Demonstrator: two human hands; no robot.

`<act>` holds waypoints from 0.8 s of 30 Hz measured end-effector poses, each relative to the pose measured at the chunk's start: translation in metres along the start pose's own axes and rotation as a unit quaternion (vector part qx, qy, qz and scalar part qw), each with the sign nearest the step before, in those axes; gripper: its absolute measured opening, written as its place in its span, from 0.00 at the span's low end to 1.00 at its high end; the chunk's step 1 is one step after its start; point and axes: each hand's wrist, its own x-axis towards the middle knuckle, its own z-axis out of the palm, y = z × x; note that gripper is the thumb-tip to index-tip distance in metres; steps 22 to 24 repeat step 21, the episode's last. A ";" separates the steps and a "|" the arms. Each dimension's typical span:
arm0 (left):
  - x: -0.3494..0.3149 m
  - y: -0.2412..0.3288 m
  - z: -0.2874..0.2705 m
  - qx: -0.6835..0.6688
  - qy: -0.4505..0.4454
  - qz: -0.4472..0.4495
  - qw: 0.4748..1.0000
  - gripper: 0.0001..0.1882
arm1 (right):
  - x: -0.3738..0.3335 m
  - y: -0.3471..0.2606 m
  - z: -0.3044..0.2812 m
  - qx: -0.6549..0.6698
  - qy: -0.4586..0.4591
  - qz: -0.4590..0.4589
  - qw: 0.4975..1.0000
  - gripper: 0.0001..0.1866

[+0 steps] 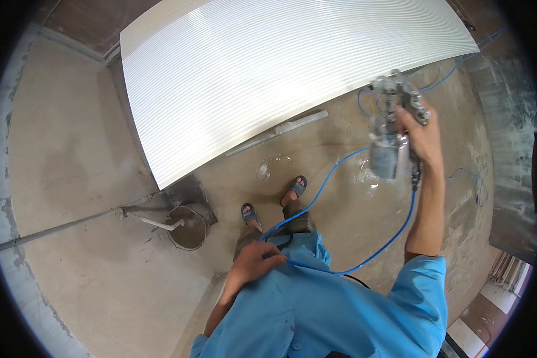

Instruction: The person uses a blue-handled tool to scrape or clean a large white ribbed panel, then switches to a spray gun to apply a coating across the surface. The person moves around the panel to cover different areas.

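Observation:
My right hand (420,132) is wrapped round the handle of a metal spray gun (395,98), held out to the right near the edge of a ribbed white panel (292,65). A cup (385,156) hangs under the gun, somewhat blurred. From the gun's handle a blue air hose (394,238) curves down toward my waist. My left hand (259,261) rests at my belly with its fingers closed on a bend of this hose; the palm side is hidden. The hose's other stretch runs up behind the spray gun.
A bucket (188,228) with a pale pipe (155,222) leading into it stands at the left, beside a low ledge (65,230). A metal bar (301,122) lies beneath the panel's near edge. Wet patches mark the floor (340,227). More blue hose trails at the right.

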 end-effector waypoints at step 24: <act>-0.141 -0.113 -0.039 -0.082 0.007 0.016 0.996 0.13 | -0.151 -0.135 0.219 0.201 -0.264 0.010 0.943 0.32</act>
